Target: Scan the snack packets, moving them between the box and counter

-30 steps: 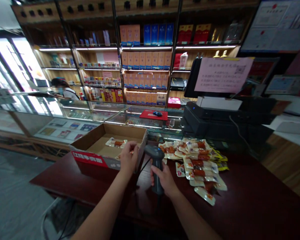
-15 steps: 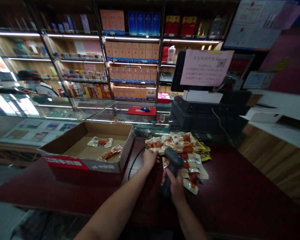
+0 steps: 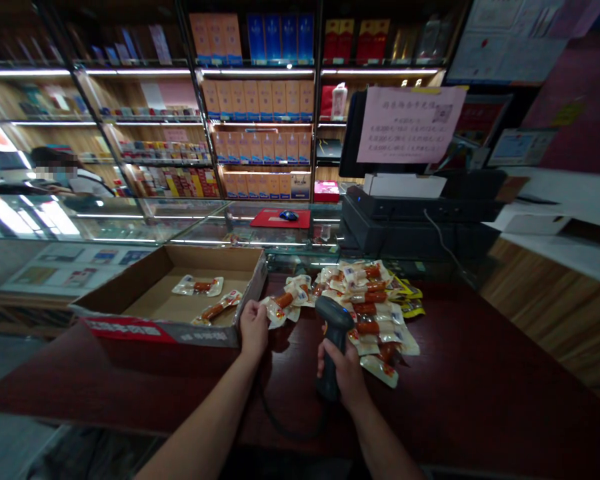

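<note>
Counter (image 3: 445,407), carton wall (image 3: 255,298) beside left hand (image 3: 254,328)

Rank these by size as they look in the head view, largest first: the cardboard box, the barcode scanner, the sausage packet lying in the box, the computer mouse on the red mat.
1. Cardboard box
2. Barcode scanner and sausage packet: unsure, since the scanner looks longer but sits nearer the camera
3. Computer mouse, smallest, though farthest away

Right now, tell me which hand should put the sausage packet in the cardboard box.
Left, likely: the left hand pinches the sausage packet beside the cardboard box, while the right hand grips the barcode scanner.
</note>
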{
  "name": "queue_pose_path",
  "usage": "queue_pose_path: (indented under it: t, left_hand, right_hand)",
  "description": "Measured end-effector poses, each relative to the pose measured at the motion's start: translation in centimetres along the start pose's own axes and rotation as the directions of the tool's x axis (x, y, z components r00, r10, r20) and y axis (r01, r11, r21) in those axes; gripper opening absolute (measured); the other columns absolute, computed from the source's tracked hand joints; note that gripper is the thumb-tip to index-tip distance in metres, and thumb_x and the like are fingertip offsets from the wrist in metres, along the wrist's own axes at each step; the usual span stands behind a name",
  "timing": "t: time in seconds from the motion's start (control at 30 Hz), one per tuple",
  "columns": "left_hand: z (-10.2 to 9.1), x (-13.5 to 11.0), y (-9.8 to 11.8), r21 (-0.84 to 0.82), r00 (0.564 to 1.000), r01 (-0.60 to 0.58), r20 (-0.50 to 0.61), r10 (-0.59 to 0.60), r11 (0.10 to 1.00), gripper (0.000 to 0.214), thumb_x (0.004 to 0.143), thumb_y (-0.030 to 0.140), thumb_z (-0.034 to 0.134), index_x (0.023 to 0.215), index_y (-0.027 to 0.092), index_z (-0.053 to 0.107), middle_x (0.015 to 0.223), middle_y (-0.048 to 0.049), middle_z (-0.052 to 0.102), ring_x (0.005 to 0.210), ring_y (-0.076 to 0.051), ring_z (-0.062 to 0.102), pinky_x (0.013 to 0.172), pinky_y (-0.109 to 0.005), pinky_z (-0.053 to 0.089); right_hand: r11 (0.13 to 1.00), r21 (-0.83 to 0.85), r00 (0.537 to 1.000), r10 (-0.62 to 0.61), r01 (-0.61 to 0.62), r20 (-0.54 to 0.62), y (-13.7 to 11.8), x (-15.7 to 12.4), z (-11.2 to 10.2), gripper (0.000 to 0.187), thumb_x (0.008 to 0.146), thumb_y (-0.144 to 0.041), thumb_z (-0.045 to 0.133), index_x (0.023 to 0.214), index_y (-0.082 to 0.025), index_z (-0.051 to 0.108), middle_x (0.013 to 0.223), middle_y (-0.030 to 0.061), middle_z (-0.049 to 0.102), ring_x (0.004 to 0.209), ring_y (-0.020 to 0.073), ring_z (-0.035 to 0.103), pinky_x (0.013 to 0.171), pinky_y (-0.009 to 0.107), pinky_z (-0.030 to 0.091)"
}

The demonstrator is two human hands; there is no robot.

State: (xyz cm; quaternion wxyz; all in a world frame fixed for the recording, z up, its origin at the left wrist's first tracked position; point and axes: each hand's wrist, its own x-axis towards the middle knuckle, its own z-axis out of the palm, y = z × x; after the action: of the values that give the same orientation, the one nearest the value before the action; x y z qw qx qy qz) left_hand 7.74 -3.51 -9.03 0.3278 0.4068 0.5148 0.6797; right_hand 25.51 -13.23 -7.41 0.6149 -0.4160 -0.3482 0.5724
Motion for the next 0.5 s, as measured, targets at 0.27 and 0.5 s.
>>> queue_pose_path:
  t: [0.27, 0.5]
  left_hand:
    - [0.5, -0.4, -0.1, -0.058, 0.997, -0.008, -0.077, 0.003, 0.998, 0.022, 0.069, 0.027, 0.053, 0.059, 0.020, 0.035, 0.049, 0.0083, 0.037, 0.043, -0.007, 0.034, 0.043, -0.017, 0.028]
    - [0.2, -0.7, 0.4, 0.025, 0.995, -0.009, -0.096, 0.011, 1.000, 0.023, 0.070, 0.027, 0.051, 0.058, 0.020, 0.033, 0.049, 0.0077, 0.036, 0.045, -0.007, 0.035, 0.045, -0.018, 0.029]
  right_hand:
    - [1.000, -0.003, 1.000, 0.027, -0.027, -0.012, 0.6, 0.3, -0.2, 0.038, 0.065, -0.044, 0.070, 0.087, -0.018, 0.053, 0.052, -0.0064, 0.054, 0.035, 0.0098, 0.047, 0.033, 0.023, 0.043]
    - [0.999, 0.025, 1.000, 0.024, -0.024, -0.014, 0.1, 0.0, 0.0, 0.040, 0.066, -0.042, 0.070, 0.093, -0.019, 0.052, 0.053, -0.0071, 0.054, 0.036, 0.0104, 0.048, 0.034, 0.022, 0.043]
